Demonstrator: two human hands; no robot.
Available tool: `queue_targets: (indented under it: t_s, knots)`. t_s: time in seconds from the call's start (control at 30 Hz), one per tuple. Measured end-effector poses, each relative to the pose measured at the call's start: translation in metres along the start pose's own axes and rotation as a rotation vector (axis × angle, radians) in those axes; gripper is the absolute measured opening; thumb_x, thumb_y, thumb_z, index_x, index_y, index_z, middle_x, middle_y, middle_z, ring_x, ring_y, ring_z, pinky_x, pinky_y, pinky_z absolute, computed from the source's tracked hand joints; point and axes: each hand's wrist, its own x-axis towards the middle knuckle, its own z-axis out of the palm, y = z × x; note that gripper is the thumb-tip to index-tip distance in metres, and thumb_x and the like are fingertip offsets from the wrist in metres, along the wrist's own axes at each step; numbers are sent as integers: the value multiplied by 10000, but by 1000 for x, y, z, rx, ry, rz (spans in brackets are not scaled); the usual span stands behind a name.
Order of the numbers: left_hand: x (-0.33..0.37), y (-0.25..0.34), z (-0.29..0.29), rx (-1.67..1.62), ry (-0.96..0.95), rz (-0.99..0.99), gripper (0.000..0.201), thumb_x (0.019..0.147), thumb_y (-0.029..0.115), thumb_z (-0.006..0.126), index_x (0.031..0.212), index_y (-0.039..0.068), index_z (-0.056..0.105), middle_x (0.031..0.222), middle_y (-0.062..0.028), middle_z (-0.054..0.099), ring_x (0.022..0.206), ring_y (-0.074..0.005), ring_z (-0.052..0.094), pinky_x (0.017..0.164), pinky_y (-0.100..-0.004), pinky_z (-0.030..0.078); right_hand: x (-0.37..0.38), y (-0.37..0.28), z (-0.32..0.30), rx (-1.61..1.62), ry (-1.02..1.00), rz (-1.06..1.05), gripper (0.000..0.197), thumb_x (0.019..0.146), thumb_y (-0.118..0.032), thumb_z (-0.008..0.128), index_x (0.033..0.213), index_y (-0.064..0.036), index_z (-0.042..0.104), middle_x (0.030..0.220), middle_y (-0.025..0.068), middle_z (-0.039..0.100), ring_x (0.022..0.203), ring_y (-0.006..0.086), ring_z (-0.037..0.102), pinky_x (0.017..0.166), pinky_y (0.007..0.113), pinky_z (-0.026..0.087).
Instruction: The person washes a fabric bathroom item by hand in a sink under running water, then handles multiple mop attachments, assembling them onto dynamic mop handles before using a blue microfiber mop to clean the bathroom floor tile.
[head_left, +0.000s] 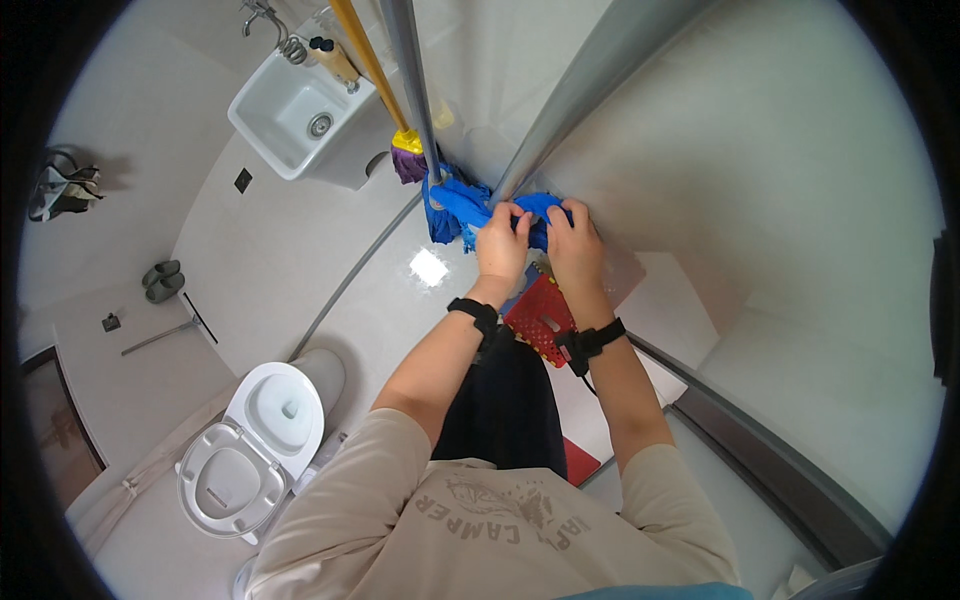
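Observation:
Both of my hands grip a bright blue cloth (540, 208) held low against the glass shower wall. My left hand (503, 240) clutches its left part, my right hand (572, 238) its right part, fingers curled tight. Just left of the cloth hangs a blue mop head (450, 205) on a grey metal pole (410, 80). A second mop with a purple and yellow head (408, 155) and a yellow handle stands beside it. Black bands sit on both wrists. Under my forearms lies a red perforated stool (540, 320).
A white sink (290, 115) with a tap and a bottle is at the upper left. A white toilet (255, 440) with its seat up stands at the lower left. Grey slippers (160, 280) and a squeegee (165, 335) lie on the floor. A curved glass shower screen (760, 200) fills the right.

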Motion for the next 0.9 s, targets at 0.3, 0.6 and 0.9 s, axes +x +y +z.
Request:
queue_targets:
  t_s: [0.3, 0.6, 0.9]
  knots:
    - [-1, -49, 23, -126, -263, -7, 384, 755, -20, 561, 1117, 51, 454, 916, -159, 588, 812, -268, 594, 726, -352, 467, -17, 6, 36, 132, -3, -21, 371, 807, -66, 547, 1168, -63, 461, 1266, 177, 396, 1061, 398, 476, 825, 442, 468]
    - [-5, -61, 31, -599, -542, -256, 542, 788, -95, 449, 1265, 143, 347, 1039, -67, 523, 972, -189, 510, 817, -295, 432, -50, 14, 51, 603, -251, 237, 567, 783, -40, 535, 1311, -100, 338, 1241, 237, 407, 1091, 425, 456, 904, 445, 411]
    - [-31, -99, -23, -233, -497, -327, 307, 792, 170, 591, 1054, 10, 599, 962, -136, 635, 897, -246, 596, 813, -326, 453, -28, -14, 37, 278, -296, 181, 573, 778, -86, 534, 1315, -123, 336, 1220, 220, 463, 1032, 407, 516, 835, 442, 450]
